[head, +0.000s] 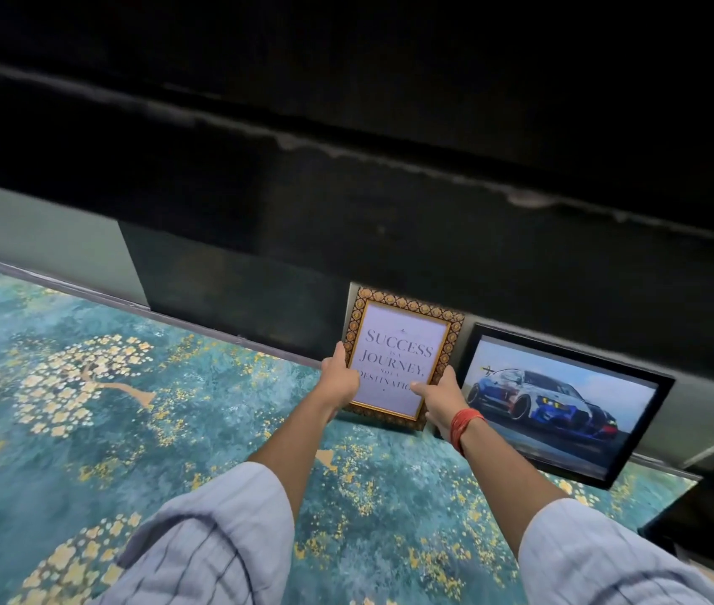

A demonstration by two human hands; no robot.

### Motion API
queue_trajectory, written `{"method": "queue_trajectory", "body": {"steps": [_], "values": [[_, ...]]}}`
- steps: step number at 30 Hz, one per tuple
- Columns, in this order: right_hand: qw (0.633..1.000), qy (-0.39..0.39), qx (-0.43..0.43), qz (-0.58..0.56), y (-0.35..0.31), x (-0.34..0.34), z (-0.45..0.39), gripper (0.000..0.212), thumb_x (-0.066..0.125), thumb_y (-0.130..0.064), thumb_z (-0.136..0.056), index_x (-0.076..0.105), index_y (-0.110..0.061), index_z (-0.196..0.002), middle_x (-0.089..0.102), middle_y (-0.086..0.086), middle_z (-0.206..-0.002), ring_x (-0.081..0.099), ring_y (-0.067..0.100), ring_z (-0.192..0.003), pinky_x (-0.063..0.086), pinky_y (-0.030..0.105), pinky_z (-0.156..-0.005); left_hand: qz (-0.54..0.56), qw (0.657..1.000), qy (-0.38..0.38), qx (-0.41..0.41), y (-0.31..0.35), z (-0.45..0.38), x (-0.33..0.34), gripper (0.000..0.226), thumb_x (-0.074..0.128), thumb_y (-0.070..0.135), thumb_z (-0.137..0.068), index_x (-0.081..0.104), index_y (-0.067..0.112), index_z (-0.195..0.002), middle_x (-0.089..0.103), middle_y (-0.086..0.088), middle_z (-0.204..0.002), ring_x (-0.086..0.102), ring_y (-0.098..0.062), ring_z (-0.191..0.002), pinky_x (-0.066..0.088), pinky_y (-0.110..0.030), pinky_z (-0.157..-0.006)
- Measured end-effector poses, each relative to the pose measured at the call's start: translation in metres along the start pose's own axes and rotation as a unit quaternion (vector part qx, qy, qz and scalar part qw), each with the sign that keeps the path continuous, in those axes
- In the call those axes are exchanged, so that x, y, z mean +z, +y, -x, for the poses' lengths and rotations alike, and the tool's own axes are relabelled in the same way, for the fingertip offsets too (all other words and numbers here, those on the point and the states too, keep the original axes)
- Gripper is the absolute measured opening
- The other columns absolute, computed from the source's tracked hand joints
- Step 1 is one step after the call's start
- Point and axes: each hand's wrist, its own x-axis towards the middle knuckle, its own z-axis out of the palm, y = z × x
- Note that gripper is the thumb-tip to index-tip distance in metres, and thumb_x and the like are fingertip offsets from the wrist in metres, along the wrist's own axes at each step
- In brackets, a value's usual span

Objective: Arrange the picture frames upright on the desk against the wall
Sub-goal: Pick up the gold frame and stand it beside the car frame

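Desk (84,430) with teal-and-gold top is bearing a car frame (564,399) leaning on the wall (259,264), a quote frame (401,358) standing just left, left hand (339,377) and right hand (440,397) gripping its sides.

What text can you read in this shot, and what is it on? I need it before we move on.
"SUCCESS IS A JOURNEY, NOT A DESTINATION": on the print in the gold patterned frame, held by the left hand and right hand. The small words "IS A" and "NOT A" are barely legible, and the right thumb covers part of the last word.
Car picture: markings on the car too blurred to read.
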Motion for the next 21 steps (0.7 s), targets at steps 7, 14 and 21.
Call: {"method": "queue_trajectory", "body": {"steps": [7,14,21], "values": [[1.0,-0.018,0.007,-0.024,-0.009,-0.002,0.014,0.086,0.062,-0.014,-0.088,0.005,-0.024,-0.152,0.023,0.007,-0.159,0.032,0.031,-0.142,0.031,0.056,-0.113,0.021,0.994,-0.019,0.102,-0.028,-0.045,0.009,0.083,0.037,-0.01,-0.078,0.029,0.034,-0.149,0.04,-0.007,-0.151,0.047,-0.026,-0.132,0.051,-0.044,-0.099],[0.999,-0.017,0.007,-0.032,0.001,-0.006,0.014,0.086,0.061,-0.009,-0.088,0.006,-0.021,-0.152,0.024,0.005,-0.159,0.03,0.031,-0.142,0.026,0.055,-0.115,0.024,0.994,-0.03,0.104,-0.037,-0.049,0.018,0.085,0.037,-0.013,-0.08,0.025,0.031,-0.151,0.042,-0.009,-0.152,0.044,-0.029,-0.136,0.049,-0.047,-0.103],[0.998,-0.024,0.0,-0.057,0.005,-0.003,0.015,0.088,0.058,-0.002,-0.09,-0.002,-0.017,-0.153,0.021,0.007,-0.159,0.029,0.032,-0.143,0.026,0.054,-0.115,0.019,0.992,-0.056,0.112,-0.033,-0.038,0.012,0.086,0.036,-0.017,-0.085,0.02,0.033,-0.153,0.045,-0.008,-0.15,0.046,-0.028,-0.134,0.051,-0.047,-0.102]]}}
